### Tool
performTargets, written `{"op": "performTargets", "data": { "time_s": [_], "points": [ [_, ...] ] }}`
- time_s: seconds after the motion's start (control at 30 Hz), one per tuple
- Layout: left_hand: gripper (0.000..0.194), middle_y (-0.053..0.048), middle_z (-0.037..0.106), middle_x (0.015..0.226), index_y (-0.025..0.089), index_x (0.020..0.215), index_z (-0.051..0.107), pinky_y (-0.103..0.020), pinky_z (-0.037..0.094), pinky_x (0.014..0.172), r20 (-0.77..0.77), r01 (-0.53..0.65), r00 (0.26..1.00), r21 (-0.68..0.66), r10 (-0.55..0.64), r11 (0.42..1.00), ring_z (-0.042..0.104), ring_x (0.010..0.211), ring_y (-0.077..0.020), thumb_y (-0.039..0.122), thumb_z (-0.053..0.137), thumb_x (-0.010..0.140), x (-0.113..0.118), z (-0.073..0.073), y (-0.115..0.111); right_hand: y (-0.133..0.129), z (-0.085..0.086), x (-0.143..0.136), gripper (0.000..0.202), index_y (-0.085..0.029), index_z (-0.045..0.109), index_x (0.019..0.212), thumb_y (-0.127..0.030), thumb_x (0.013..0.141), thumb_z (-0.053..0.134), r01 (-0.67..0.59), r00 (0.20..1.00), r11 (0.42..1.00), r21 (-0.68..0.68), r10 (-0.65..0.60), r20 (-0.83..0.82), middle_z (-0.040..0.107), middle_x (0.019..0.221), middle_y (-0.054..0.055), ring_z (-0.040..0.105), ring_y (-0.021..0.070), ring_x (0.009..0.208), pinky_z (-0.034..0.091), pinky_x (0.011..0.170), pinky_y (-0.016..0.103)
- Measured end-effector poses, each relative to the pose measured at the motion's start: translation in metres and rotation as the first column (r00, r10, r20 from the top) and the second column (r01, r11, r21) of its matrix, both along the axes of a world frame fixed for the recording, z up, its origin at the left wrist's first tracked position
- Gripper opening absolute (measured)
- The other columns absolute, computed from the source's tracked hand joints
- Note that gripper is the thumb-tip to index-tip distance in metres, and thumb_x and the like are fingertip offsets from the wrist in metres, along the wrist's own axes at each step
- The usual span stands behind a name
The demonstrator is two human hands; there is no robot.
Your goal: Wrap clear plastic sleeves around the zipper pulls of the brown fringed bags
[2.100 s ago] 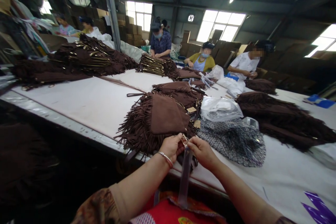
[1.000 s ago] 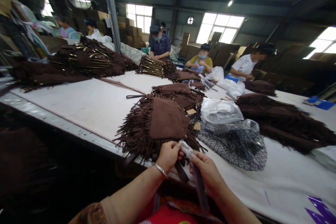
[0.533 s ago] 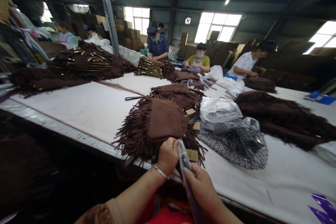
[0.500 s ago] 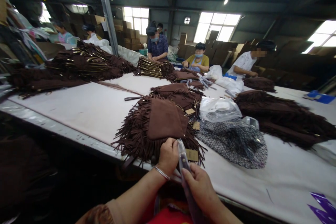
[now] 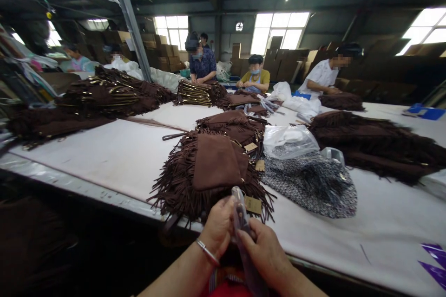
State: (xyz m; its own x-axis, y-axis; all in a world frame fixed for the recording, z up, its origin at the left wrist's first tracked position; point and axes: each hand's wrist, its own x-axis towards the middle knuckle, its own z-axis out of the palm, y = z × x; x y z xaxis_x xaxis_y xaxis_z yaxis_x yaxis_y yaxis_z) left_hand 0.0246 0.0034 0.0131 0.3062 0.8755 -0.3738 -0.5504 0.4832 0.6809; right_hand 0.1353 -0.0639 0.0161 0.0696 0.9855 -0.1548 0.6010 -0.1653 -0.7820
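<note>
A long strap in a clear plastic sleeve [image 5: 242, 220] hangs over the table's near edge. My left hand [image 5: 220, 223] pinches its upper end from the left, a metal bangle at the wrist. Lower down, my right hand [image 5: 266, 248] is closed round the strap from the right. Just beyond lies a brown fringed bag [image 5: 218, 162] on top of other fringed bags, its flat panel facing up. A tan tag [image 5: 253, 205] rests on the fringe beside the strap's top end.
The white table [image 5: 104, 158] carries a large pile of brown bags [image 5: 104, 90] at left and another pile [image 5: 376, 146] at right. A speckled cloth [image 5: 310, 185] with a plastic bag [image 5: 291, 141] lies right of centre. Several people work across the table.
The camera view has shifted slightly. My left hand has turned a little and sits somewhat lower beside the strap's end. Both hands still hold the strap.
</note>
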Motion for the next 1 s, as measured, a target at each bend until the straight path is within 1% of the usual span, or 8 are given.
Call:
{"op": "performTargets", "data": {
  "time_s": [0.17, 0.27, 0.33, 0.47, 0.57, 0.73, 0.9, 1.0],
  "points": [
    [0.033, -0.008, 0.068, 0.075, 0.01, 0.08, 0.065, -0.028, 0.05, 0.066, 0.067, 0.116, 0.991, -0.038, -0.113, 0.993, 0.063, 0.065, -0.0153, 0.041, 0.072, 0.076, -0.005, -0.011, -0.011, 0.005, 0.013, 0.012, 0.025, -0.021, 0.066, 0.078, -0.041, 0.085, 0.053, -0.119, 0.993, 0.986, 0.116, 0.117, 0.026, 0.07, 0.078, 0.006, 0.062, 0.0201, 0.072, 0.042, 0.066, 0.028],
    [0.021, -0.009, 0.069, 0.089, 0.014, 0.083, 0.061, -0.026, 0.05, 0.056, 0.114, 0.148, 0.986, -0.22, -0.125, 0.964, 0.066, 0.069, -0.017, 0.034, 0.067, 0.08, -0.015, -0.009, -0.001, 0.027, 0.022, 0.029, 0.028, -0.022, 0.068, 0.078, -0.041, 0.088, 0.049, -0.001, 0.999, 0.973, 0.23, 0.01, -0.034, 0.069, 0.071, 0.004, 0.061, 0.0193, 0.067, 0.042, 0.063, 0.028],
    [0.019, -0.009, 0.068, 0.096, 0.014, 0.083, 0.059, -0.02, 0.045, 0.046, 0.202, 0.233, 0.964, -0.318, -0.174, 0.919, 0.065, 0.064, -0.0133, 0.033, 0.061, 0.085, -0.024, -0.007, 0.006, 0.047, 0.025, 0.036, 0.024, -0.022, 0.069, 0.084, -0.038, 0.086, 0.051, 0.061, 0.996, 0.962, 0.267, -0.04, -0.082, 0.069, 0.072, 0.004, 0.061, 0.0192, 0.069, 0.044, 0.064, 0.028],
    [0.021, -0.006, 0.065, 0.084, 0.011, 0.083, 0.06, -0.011, 0.028, 0.036, 0.467, 0.458, 0.837, -0.314, -0.285, 0.831, 0.042, 0.04, 0.0007, 0.03, 0.056, 0.089, -0.038, -0.002, 0.014, 0.078, 0.023, 0.032, 0.025, -0.021, 0.07, 0.095, -0.03, 0.082, 0.051, 0.022, 0.986, 0.97, 0.244, 0.019, -0.165, 0.072, 0.089, 0.004, 0.064, 0.0199, 0.084, 0.047, 0.077, 0.03],
    [0.019, -0.008, 0.065, 0.087, 0.01, 0.086, 0.061, -0.009, 0.021, 0.034, 0.515, 0.552, 0.775, -0.268, -0.367, 0.789, 0.032, 0.036, 0.004, 0.027, 0.055, 0.089, -0.043, 0.0, 0.017, 0.085, 0.018, 0.021, 0.024, -0.021, 0.07, 0.094, -0.029, 0.081, 0.051, -0.017, 0.982, 0.976, 0.219, 0.058, -0.18, 0.072, 0.089, 0.003, 0.064, 0.0186, 0.083, 0.047, 0.077, 0.029],
    [0.023, -0.012, 0.067, 0.091, 0.01, 0.086, 0.061, -0.011, 0.015, 0.032, 0.372, 0.559, 0.81, -0.253, -0.454, 0.79, 0.03, 0.034, 0.0037, 0.033, 0.057, 0.087, -0.041, 0.002, 0.02, 0.087, 0.013, 0.014, 0.025, -0.02, 0.07, 0.094, -0.03, 0.08, 0.051, -0.021, 0.984, 0.979, 0.2, 0.056, -0.168, 0.07, 0.081, 0.001, 0.062, 0.0166, 0.074, 0.047, 0.07, 0.027],
    [0.038, -0.005, 0.064, 0.075, 0.014, 0.089, 0.058, -0.014, 0.016, 0.033, 0.036, 0.465, 0.883, -0.199, -0.468, 0.863, 0.027, 0.033, 0.0011, 0.051, 0.06, 0.082, -0.03, 0.002, 0.015, 0.094, 0.014, 0.015, 0.016, -0.018, 0.069, 0.081, -0.026, 0.073, 0.058, 0.028, 0.967, 0.992, 0.12, 0.004, -0.255, 0.067, 0.07, 0.0, 0.06, 0.0157, 0.067, 0.046, 0.065, 0.026],
    [0.045, -0.002, 0.064, 0.073, 0.017, 0.091, 0.054, -0.015, 0.017, 0.033, -0.157, 0.385, 0.902, -0.13, -0.402, 0.914, 0.029, 0.033, -0.0003, 0.06, 0.061, 0.077, -0.025, 0.006, 0.011, 0.092, 0.017, 0.019, 0.012, -0.019, 0.067, 0.076, -0.023, 0.075, 0.055, -0.002, 0.99, 0.981, 0.194, 0.029, -0.135, 0.067, 0.076, 0.001, 0.06, 0.0167, 0.074, 0.046, 0.072, 0.027]
  ]
}}
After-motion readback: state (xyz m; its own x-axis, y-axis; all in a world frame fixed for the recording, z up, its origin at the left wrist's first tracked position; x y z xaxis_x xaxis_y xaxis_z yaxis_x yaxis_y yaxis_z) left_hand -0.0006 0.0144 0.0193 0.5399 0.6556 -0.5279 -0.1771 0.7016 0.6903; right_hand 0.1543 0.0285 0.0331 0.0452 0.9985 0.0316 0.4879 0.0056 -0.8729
